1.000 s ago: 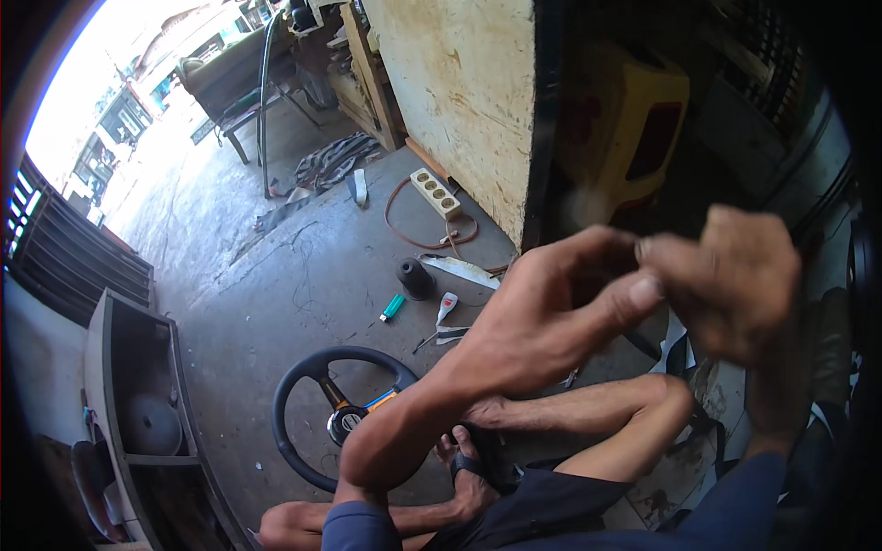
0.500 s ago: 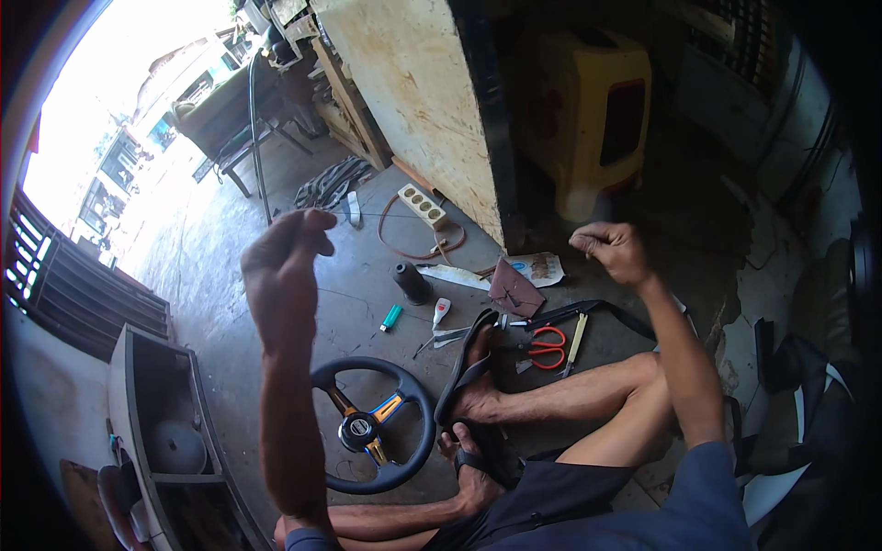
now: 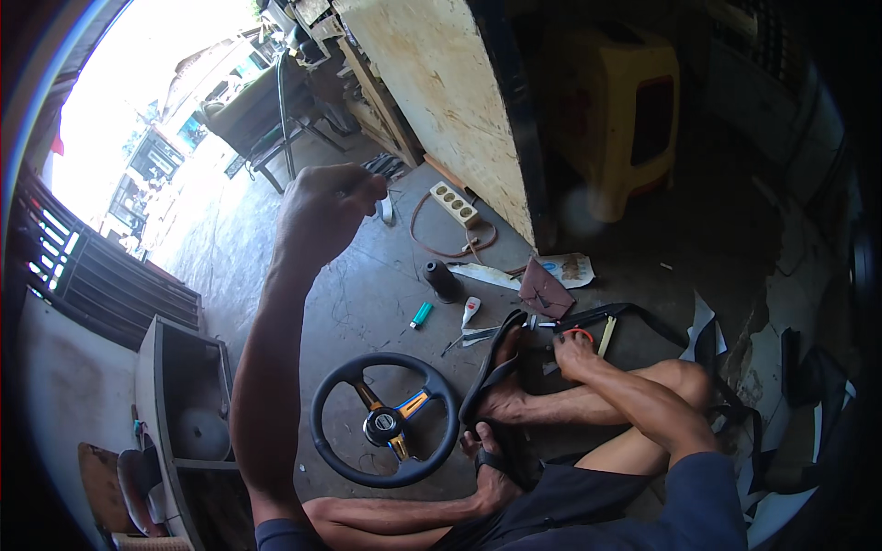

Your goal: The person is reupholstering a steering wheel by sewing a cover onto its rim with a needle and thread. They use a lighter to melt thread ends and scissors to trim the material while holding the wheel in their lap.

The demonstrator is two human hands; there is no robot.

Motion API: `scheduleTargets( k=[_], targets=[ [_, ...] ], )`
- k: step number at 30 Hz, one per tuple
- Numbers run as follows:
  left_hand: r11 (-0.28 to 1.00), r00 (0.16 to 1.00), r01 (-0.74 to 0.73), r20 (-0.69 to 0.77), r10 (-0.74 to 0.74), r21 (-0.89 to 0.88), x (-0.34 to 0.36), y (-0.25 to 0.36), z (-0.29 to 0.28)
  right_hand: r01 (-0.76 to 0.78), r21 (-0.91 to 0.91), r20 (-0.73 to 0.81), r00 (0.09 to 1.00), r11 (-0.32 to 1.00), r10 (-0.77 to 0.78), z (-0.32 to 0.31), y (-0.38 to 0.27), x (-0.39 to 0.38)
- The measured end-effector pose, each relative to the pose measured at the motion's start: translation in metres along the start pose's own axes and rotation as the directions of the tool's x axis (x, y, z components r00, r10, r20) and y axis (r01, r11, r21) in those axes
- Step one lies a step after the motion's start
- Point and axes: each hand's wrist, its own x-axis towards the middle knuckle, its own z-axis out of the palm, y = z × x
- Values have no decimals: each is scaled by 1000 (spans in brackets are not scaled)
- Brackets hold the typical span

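Observation:
My left hand (image 3: 323, 209) is raised above the floor on the left, its fingers closed in a pinch. What it pinches, if anything, is too small to make out. Down beside my foot, my right hand (image 3: 576, 356) has its fingers closed on the red-handled scissors (image 3: 581, 331), which it partly covers. A pale yellow cutter knife (image 3: 607, 336) lies just to the right of them. Left of my sandalled feet, a black steering wheel (image 3: 321, 434) with gold-coloured spokes rests flat on the floor.
A dark thread spool (image 3: 443, 281), a green lighter (image 3: 422, 315), a white-handled awl (image 3: 470, 309) and a maroon folded piece (image 3: 546, 290) lie ahead. Farther off is a power strip (image 3: 455, 204). A grey shelf unit (image 3: 153, 386) stands left, a yellow stool (image 3: 611, 119) far right.
My right hand has come down from mid-air to the scissors on the floor. My left hand stays raised and closed, and the whole view has shifted slightly.

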Motion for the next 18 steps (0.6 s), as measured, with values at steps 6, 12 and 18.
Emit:
scheduleTargets(
  k=[6,12,18],
  targets=[
    [1000,1000,-10,-6,10,-19,2,23,-1,27,116,39,999,993,-32,-23,25,1],
    [1000,1000,-25,13,26,-11,3,41,-8,-127,81,151,982,989,114,-50,30,-14],
    [998,998,-57,23,57,-24,4,53,-6,-218,105,199,961,970,194,-150,76,-76]
  ],
)
